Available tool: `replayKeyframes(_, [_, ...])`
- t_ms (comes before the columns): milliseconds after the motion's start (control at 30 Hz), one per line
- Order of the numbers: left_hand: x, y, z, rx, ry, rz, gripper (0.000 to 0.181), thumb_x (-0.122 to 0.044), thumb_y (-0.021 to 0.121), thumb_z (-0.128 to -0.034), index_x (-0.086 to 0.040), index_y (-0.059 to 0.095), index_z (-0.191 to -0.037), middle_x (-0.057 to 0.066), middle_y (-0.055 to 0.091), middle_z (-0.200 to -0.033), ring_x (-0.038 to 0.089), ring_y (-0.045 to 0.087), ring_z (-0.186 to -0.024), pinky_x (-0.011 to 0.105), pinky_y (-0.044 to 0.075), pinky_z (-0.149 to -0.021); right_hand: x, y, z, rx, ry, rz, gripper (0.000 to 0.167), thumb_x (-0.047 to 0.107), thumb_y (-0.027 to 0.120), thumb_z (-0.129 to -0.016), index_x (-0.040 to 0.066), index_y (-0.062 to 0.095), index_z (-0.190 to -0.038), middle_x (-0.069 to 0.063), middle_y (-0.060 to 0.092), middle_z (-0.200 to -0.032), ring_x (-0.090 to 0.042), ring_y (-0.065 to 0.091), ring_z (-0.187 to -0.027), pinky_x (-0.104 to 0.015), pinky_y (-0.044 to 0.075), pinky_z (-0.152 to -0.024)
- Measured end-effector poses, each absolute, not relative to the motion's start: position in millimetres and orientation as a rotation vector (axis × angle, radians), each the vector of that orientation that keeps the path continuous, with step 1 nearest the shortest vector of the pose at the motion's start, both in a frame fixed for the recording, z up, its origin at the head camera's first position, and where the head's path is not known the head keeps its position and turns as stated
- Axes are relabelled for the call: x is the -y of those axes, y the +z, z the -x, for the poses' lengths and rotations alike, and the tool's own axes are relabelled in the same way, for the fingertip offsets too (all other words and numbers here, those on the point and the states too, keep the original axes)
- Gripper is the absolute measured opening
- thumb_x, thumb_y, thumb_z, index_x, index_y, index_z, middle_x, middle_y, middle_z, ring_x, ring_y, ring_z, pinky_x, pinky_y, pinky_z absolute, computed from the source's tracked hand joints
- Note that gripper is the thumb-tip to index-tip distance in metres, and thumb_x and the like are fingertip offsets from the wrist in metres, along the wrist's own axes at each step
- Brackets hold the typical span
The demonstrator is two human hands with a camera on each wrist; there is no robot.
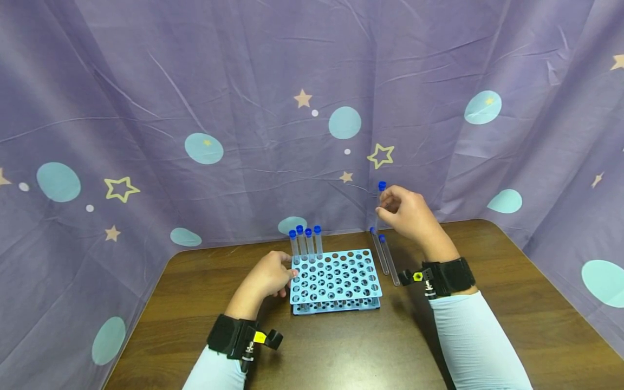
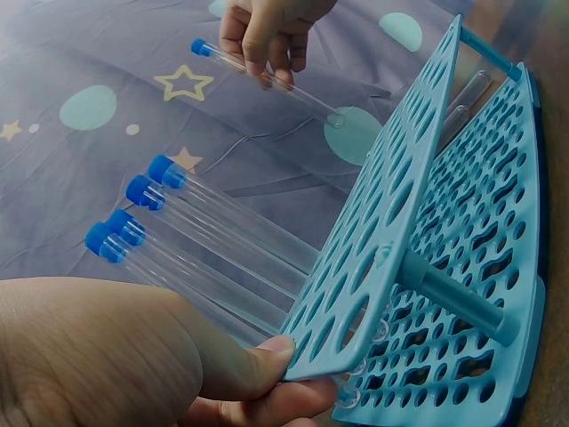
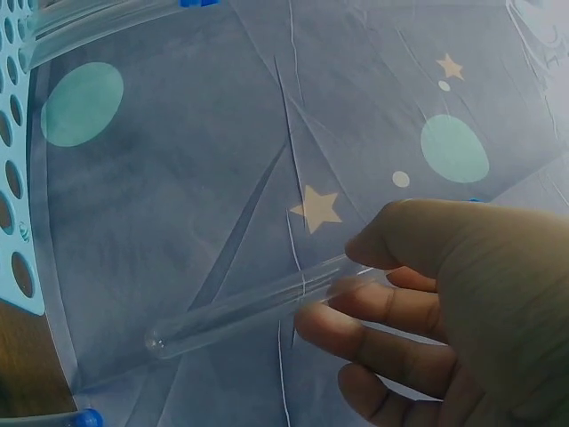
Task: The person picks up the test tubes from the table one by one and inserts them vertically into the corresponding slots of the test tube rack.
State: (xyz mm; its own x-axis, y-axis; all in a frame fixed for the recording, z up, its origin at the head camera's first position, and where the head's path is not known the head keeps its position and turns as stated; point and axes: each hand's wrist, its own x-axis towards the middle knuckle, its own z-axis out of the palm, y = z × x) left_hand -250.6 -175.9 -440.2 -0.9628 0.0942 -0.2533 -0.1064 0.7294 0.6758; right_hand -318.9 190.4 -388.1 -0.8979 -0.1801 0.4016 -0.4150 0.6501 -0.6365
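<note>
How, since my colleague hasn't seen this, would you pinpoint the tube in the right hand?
From the blue rack on the table, look right and up to the right hand. Its blue-capped tube alone is held; the others are in or beside the rack.

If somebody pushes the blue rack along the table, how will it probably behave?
The rack is probably light for its size, since it is full of holes. It would likely slide rather than tip, as it stands low and wide. The four capped tubes at one end may wobble, because they rise high above it.
</note>
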Motion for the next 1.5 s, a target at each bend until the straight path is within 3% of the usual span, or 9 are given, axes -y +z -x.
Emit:
replayKeyframes(667, [177.2, -441.4, 251.0, -2.669, 1.062, 0.001, 0.058, -0.017, 0.074, -0.1115, 0.009, 0.055, -0.16, 0.011, 0.075, -0.077, 0.02, 0.066, -0.053, 0.029, 0.051, -0.047, -181.6, -382.2, 313.0, 2.475, 1.111, -0.541, 0.016, 0.008, 0.083, -0.099, 0.004, 0.074, -0.112, -0.013, 0.085, -0.102, -0.031, 0.084, -0.093, -0.05, 0.067, -0.088])
replayKeyframes(1500, [176.5, -440.3, 252.1, -2.65, 1.067, 0.006, 0.06, -0.017, 0.073, -0.1119, 0.008, 0.053, -0.162, 0.013, 0.077, -0.08, 0.021, 0.066, -0.053, 0.031, 0.052, -0.048, -136.4, -390.6, 304.2, 2.516, 1.08, -0.769, 0.019, 0.012, 0.085, -0.101, 0.007, 0.073, -0.115, -0.007, 0.084, -0.104, -0.026, 0.084, -0.097, -0.049, 0.069, -0.088])
